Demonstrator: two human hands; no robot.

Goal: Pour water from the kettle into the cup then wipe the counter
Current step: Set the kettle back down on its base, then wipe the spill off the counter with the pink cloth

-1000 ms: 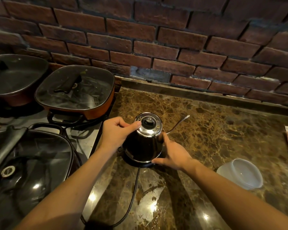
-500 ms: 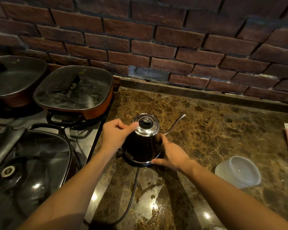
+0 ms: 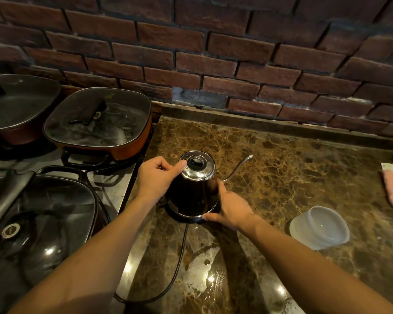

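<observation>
On the brown veined marble counter (image 3: 281, 168), beside the stove, the dark gooseneck kettle with its shiny steel lid (image 3: 194, 189) sits on its round black corded base (image 3: 184, 219). Our left hand (image 3: 157, 177) curls closed at the handle side, thumb on the lid rim; our right hand (image 3: 229, 207) cups the lower body, fingers spread. We judge a straight lift off the base works best, steadying that base, then swinging toward the translucent white plastic cup (image 3: 319, 226) near the right. We can read no writing or brand.
</observation>
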